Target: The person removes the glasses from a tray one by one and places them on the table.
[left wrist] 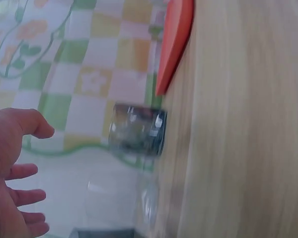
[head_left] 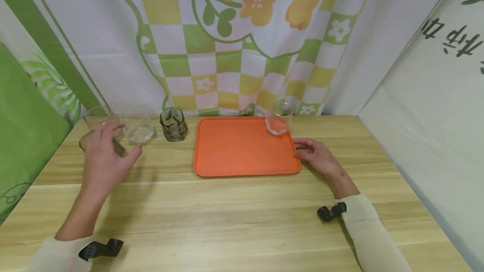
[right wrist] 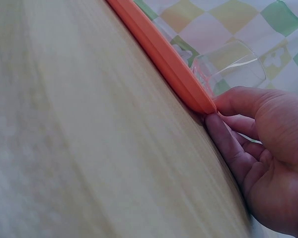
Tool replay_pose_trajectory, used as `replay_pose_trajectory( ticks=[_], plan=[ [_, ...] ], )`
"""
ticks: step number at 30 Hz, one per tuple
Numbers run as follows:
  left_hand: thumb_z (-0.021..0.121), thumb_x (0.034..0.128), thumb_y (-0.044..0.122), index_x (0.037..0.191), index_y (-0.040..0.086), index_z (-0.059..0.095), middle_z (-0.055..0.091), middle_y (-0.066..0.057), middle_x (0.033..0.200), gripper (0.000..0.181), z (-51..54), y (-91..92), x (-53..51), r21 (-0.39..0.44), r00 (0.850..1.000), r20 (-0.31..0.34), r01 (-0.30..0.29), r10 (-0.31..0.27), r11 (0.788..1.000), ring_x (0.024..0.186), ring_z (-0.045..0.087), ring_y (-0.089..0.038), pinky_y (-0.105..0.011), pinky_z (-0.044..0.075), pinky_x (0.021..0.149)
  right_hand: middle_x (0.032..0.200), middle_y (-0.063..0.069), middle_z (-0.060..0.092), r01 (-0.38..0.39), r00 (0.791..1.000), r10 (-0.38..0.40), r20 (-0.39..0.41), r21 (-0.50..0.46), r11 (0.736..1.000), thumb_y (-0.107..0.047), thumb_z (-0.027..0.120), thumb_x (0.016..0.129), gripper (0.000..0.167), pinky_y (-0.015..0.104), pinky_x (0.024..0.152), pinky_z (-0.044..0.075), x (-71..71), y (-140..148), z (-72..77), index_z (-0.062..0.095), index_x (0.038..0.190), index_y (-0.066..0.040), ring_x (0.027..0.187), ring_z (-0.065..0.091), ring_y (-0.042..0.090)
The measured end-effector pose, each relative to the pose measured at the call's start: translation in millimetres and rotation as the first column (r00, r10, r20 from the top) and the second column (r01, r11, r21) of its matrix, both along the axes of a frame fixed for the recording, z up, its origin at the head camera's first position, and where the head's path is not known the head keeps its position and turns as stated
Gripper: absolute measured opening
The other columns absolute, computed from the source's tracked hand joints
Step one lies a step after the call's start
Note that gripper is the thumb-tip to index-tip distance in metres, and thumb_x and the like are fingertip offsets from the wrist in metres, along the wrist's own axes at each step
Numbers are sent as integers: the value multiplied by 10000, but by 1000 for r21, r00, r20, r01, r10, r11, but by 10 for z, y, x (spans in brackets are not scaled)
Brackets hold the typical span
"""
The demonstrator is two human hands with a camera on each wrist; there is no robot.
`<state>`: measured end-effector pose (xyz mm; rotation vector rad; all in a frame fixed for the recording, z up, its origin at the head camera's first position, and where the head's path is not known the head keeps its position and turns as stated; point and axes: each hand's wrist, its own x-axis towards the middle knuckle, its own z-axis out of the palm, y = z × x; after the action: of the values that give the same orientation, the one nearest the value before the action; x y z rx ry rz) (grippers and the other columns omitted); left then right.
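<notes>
My left hand hovers by the glasses at the table's left, thumb and fingers spread apart, and the left wrist view shows nothing between them. Partly hidden behind it is a dark-tinted glass. Two clear glasses stand close by, a rear one and one to its right. Farther right is a smoky grey glass. With thumb and fingers my right hand pinches the right edge of an orange tray. A clear glass stands at the tray's back right corner.
A wooden table carries everything. Behind it hangs a checkered, flowered curtain, near the back edge of the tray and the glasses. A pale wall covering borders the right side, green cloth the left.
</notes>
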<state>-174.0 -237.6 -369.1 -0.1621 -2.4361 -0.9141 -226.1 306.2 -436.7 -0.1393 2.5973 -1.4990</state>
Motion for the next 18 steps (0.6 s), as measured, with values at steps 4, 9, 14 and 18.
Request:
replay_pose_trajectory(
  ticks=[4, 9, 14, 18],
  plan=[
    [781, 866, 201, 1437, -32, 466, 456, -304, 1412, 693, 0, 215, 20, 11, 995, 69, 73, -74, 997, 1302, 402, -544, -714, 325, 1015, 1361, 172, 622, 0, 1000, 0, 0, 9, 1000, -243, 719, 991, 546, 242, 922, 480, -12, 0, -3, 549, 1463, -31, 1183, 620, 276],
    [758, 904, 248, 1492, 22, 430, 428, -248, 1482, 711, -57, 480, 14, 9, 979, 144, 146, -146, 989, 1340, 419, -485, -692, 367, 1023, 1366, 172, 617, -4, 1000, 4, 3, 3, 1000, -245, 717, 992, 547, 265, 946, 476, -33, 2, -15, 545, 1464, -27, 1188, 616, 271],
    [760, 912, 229, 1496, 42, 431, 444, -207, 1497, 696, -160, 743, -35, 6, 959, 153, 240, -238, 971, 1358, 432, -438, -653, 390, 1043, 1369, 172, 615, -6, 1000, 6, 1, 10, 1000, -247, 713, 994, 549, 280, 954, 471, -24, -4, -13, 542, 1465, -23, 1183, 618, 262],
    [765, 912, 223, 1509, 51, 427, 458, -171, 1498, 707, -222, 973, -66, 5, 939, 158, 309, -306, 951, 1359, 449, -393, -612, 420, 1035, 1384, 194, 599, -4, 1000, 4, 10, -4, 1000, -227, 708, 998, 558, 249, 910, 485, -15, 9, -19, 523, 1479, -10, 1182, 609, 291]
  ],
)
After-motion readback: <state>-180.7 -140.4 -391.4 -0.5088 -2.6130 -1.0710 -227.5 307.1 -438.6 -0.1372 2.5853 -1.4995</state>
